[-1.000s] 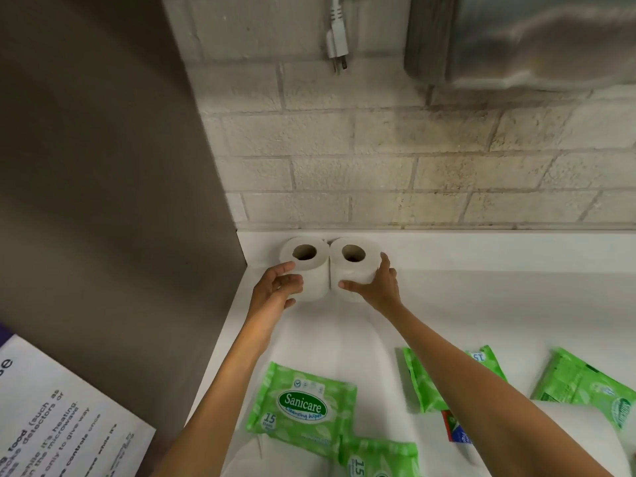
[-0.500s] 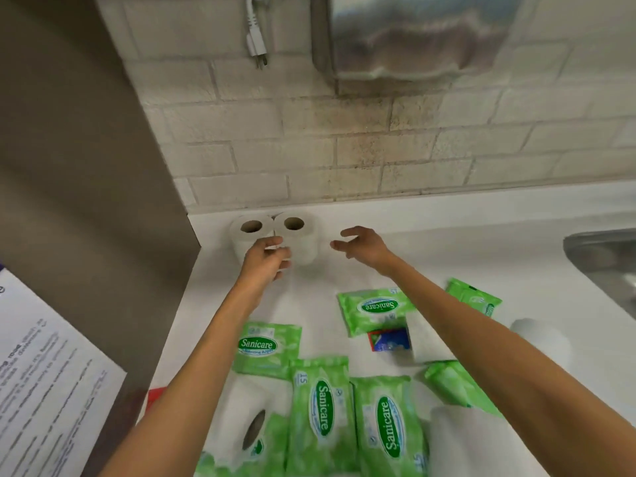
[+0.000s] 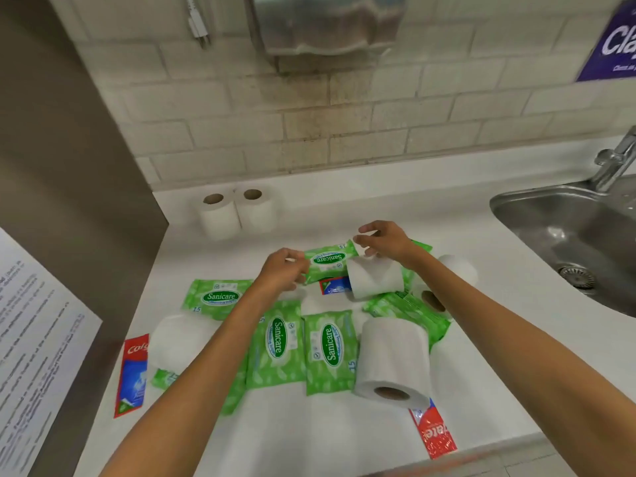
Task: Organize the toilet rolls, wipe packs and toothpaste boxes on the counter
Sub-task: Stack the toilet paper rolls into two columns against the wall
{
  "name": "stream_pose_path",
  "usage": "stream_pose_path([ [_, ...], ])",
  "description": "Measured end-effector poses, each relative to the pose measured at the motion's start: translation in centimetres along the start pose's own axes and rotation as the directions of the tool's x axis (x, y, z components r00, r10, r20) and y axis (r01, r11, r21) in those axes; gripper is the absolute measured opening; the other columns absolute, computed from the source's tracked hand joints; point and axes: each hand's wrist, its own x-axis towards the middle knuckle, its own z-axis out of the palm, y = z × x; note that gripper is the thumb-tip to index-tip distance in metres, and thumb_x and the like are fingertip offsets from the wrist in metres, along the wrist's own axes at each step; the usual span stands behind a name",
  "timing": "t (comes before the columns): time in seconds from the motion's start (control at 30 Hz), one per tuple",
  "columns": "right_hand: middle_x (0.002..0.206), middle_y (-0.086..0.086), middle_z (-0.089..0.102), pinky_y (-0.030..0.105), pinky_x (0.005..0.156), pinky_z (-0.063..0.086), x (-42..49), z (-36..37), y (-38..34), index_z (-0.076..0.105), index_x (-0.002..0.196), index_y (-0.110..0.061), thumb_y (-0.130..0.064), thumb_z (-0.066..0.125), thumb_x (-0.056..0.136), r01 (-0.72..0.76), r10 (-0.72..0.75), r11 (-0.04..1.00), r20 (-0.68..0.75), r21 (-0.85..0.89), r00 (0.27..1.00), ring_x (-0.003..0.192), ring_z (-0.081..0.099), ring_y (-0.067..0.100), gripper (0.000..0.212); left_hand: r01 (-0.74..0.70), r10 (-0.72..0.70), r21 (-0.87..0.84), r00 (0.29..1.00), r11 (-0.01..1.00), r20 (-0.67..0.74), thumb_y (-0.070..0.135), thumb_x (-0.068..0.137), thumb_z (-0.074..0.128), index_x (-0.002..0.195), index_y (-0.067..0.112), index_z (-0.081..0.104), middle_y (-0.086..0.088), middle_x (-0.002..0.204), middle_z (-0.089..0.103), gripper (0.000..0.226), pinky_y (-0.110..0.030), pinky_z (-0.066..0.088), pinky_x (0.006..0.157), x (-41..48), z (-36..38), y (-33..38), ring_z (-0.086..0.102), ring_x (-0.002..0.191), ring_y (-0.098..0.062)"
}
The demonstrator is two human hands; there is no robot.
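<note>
Lengthwise, the wipe pack runs roughly left-right

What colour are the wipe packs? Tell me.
Wipe packs: green, white lettering on darker green ovals; head view.

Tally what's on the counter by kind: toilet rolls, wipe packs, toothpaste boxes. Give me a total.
Toilet rolls: 6
Wipe packs: 7 in view, some partly covered by rolls or arms
Toothpaste boxes: 3
Total: 16
</note>
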Motion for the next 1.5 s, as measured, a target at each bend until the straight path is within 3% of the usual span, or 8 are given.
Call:
stream_pose_path([
  [0.3, 0.102, 0.024, 0.069, 0.019, 0.059, 0.045, -3.9, -0.9, 1.9, 0.06, 0.115, -0.005, -0.02, 0.064, 0.086, 0.022, -0.021, 0.999, -0.008, 0.043, 1.0, 0.06, 0.058, 0.012, 0.033, 0.104, -0.141, 0.22, 0.977, 0.97, 0.159, 0.058, 0.077, 0.062, 0.122, 0.019, 0.045, -0.003, 0.107, 0.06, 0.062, -0.026, 0.046, 0.066, -5.3, 6.8, -2.2, 0.059, 0.079, -0.013],
  [0.43, 0.097, 0.022, 0.068, 0.02, 0.055, 0.044, -4.9, -0.8, 2.7, 0.058, 0.117, -0.004, -0.02, 0.064, 0.087, 0.006, -0.008, 0.997, 0.033, 0.073, 0.999, 0.059, 0.058, 0.011, 0.035, 0.123, -0.17, 0.254, 0.97, 0.959, 0.172, 0.068, 0.069, 0.062, 0.142, 0.019, 0.027, -0.006, 0.137, 0.047, 0.095, -0.026, 0.044, 0.064, -7.0, 9.2, -3.2, 0.054, 0.115, -0.023],
  [0.67, 0.092, 0.013, 0.063, 0.017, 0.053, 0.046, -7.0, -1.1, 3.9, 0.057, 0.117, -0.003, -0.02, 0.064, 0.087, -0.007, -0.011, 0.987, 0.11, 0.163, 0.994, 0.06, 0.059, 0.014, 0.035, 0.107, -0.136, 0.34, 0.989, 0.934, 0.063, 0.067, 0.057, 0.07, 0.139, 0.019, 0.026, 0.0, 0.129, 0.05, 0.105, -0.029, 0.043, 0.077, -8.5, 12.9, -3.8, 0.05, 0.097, -0.016],
  [0.77, 0.093, 0.013, 0.062, 0.012, 0.046, 0.044, -7.8, -1.6, 4.2, 0.057, 0.117, -0.003, -0.019, 0.063, 0.087, -0.011, -0.01, 0.985, 0.125, 0.17, 0.992, 0.061, 0.058, 0.014, 0.034, 0.096, -0.122, 0.358, 0.991, 0.929, 0.052, 0.065, 0.054, 0.075, 0.138, 0.016, 0.024, -0.001, 0.129, 0.05, 0.11, -0.03, 0.046, 0.081, -8.7, 14.0, -3.8, 0.052, 0.107, -0.019],
  [0.93, 0.097, 0.014, 0.062, 0.021, 0.058, 0.043, -8.3, -2.3, 4.4, 0.056, 0.118, -0.003, -0.02, 0.062, 0.088, -0.015, -0.019, 0.979, 0.162, 0.202, 0.987, 0.066, 0.058, 0.015, 0.035, 0.093, -0.112, 0.34, 0.993, 0.936, 0.037, 0.054, 0.054, 0.08, 0.14, 0.011, 0.02, -0.003, 0.133, 0.048, 0.113, -0.033, 0.048, 0.09, -8.8, 15.0, -4.2, 0.05, 0.118, -0.023],
  [1.1, 0.095, 0.013, 0.062, 0.016, 0.052, 0.044, -8.2, -2.6, 4.1, 0.057, 0.117, -0.004, -0.02, 0.062, 0.088, -0.019, -0.024, 0.974, 0.184, 0.227, 0.983, 0.065, 0.059, 0.014, 0.033, 0.134, -0.146, 0.194, 0.988, 0.972, 0.049, 0.044, 0.058, 0.083, 0.137, 0.012, 0.024, 0.001, 0.115, 0.048, 0.103, -0.032, 0.049, 0.08, -8.6, 14.1, -4.2, 0.053, 0.102, -0.019],
  [1.33, 0.101, 0.005, 0.068, 0.022, 0.072, 0.051, -6.6, -2.2, 2.6, 0.058, 0.117, -0.013, -0.043, 0.063, 0.084, -0.011, -0.051, 0.955, 0.199, 0.298, 0.979, 0.083, 0.065, 0.013, 0.045, 0.117, -0.114, -0.088, 0.992, 0.989, 0.046, 0.036, 0.063, 0.083, 0.135, 0.012, 0.032, -0.008, 0.119, 0.058, 0.091, -0.026, 0.053, 0.054, -8.6, 8.9, -1.7, 0.064, 0.089, -0.02],
  [1.5, 0.092, 0.005, 0.066, 0.031, 0.086, 0.051, -6.0, -0.4, 0.5, 0.056, 0.113, -0.02, -0.059, 0.057, 0.08, -0.124, -0.05, 0.916, 0.416, 0.381, 0.908, 0.09, 0.063, 0.021, 0.051, -0.014, 0.019, -0.333, 1.0, 0.943, 0.011, 0.037, 0.043, 0.082, 0.132, 0.01, 0.043, -0.013, 0.121, 0.063, 0.101, -0.037, 0.056, 0.078, -8.2, 4.2, 0.3, 0.063, 0.106, -0.028],
])
